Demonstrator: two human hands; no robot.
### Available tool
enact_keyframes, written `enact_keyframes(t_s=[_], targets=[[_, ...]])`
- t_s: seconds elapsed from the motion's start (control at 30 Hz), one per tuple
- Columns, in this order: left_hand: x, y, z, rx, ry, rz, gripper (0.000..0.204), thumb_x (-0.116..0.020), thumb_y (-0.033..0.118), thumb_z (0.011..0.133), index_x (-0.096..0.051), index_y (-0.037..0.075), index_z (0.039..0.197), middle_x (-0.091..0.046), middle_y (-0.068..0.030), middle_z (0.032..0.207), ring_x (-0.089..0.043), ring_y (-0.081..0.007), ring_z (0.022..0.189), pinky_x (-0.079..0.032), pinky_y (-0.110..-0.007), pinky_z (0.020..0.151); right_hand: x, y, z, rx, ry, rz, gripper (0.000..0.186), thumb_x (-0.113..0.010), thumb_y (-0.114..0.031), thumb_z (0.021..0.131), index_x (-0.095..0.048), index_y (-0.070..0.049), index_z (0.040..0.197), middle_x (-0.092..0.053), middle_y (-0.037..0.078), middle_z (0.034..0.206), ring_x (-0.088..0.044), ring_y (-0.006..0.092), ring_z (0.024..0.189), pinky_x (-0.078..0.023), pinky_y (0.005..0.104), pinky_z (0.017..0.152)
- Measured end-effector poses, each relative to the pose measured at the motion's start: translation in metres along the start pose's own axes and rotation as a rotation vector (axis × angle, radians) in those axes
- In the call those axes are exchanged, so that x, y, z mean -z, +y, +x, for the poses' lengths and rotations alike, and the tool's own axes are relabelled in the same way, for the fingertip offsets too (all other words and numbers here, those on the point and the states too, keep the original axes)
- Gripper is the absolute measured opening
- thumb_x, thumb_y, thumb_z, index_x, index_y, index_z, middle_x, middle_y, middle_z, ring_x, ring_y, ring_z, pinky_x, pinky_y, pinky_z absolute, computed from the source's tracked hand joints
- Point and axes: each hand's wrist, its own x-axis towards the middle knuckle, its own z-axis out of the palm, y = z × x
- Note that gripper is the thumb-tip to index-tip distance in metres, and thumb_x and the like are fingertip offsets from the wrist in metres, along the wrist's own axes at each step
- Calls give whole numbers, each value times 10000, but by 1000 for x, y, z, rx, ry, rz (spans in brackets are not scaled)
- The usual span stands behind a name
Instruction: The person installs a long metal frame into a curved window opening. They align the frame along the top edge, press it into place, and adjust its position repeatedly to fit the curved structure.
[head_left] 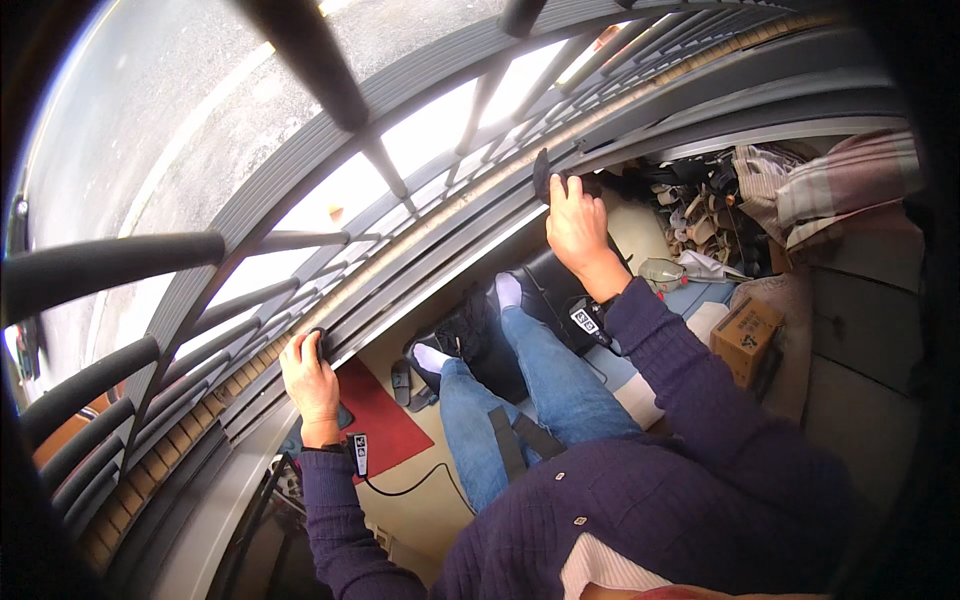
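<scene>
Window track: long grey grooved thing (415,273) running diagonally, barred railing (290,165) just outside it. Looks stiff and fixed, so I'd guess it won't give if you lean on it; smooth metal could be a bit slippery.
Dark cloth-like piece: on the track's inner edge, toward its upper right stretch (543,178). Probably light, soft and floppy, hard to break. I'd bunch it near the middle, because a loose corner would just fold over.
Right hand: reaches out to that piece (578,228), grip curled over and seemingly pinching it between the fingers; thumb's mostly hidden.
Left hand: at the track's inner edge near its lower left end (311,388), grip bent with the fingers curled. Can't tell if it's pinching anything.
Small dark thing: right by the left fingertips (323,343), too covered up to say what it is. If it's hard, I'd take it by the sides.
Feet: white socks, one on the black padded seat (550,310), the other at its lower left edge.
Floor: red mat (385,425) below the track, dark slippers (401,384) by its upper right side.
</scene>
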Motion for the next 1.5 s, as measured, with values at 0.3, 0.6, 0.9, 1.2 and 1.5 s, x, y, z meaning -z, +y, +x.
enact_keyframes(t_s=[0.3,0.6,0.9,1.2,1.5], targets=[[-36,-37,-9,77,231,-59,423,-597,-20,744,-651,99,1146,-613,-123,1162,-576,-344,1095,-472,-443,963,-3,-35,5,-167,7,-19,259,-571,-99,845,-559,-4,1086,-574,189,1018,-686,381,778,-521,516,738],[-34,-40,-12,44,206,-56,427,-624,19,759,-621,119,1174,-584,-109,1196,-541,-337,1127,-461,-441,977,20,-243,-66,-175,-418,1393,293,-583,-102,811,-744,-59,1052,-696,115,1014,-670,214,877,-540,322,824],[-37,-41,-12,60,191,-56,439,-625,22,743,-614,112,1173,-582,-109,1208,-534,-342,1146,-450,-453,1001,32,-45,-2,-273,291,808,248,-624,-148,868,-682,-64,1094,-671,167,1013,-669,318,913,-537,418,807],[-37,-41,-12,61,194,-55,421,-623,37,752,-625,110,1167,-593,-118,1228,-539,-347,1155,-446,-448,1010,0,-3,10,-166,24,50,166,-551,-203,927,-621,-150,1069,-628,180,1007,-682,420,790,-559,530,709],[-38,-43,-13,69,198,-57,411,-620,56,755,-627,105,1164,-596,-111,1229,-539,-347,1156,-443,-449,1009,15,-7,21,-59,106,-8,133,-631,-268,912,-587,-153,964,-636,104,861,-680,367,724,-549,496,634]])
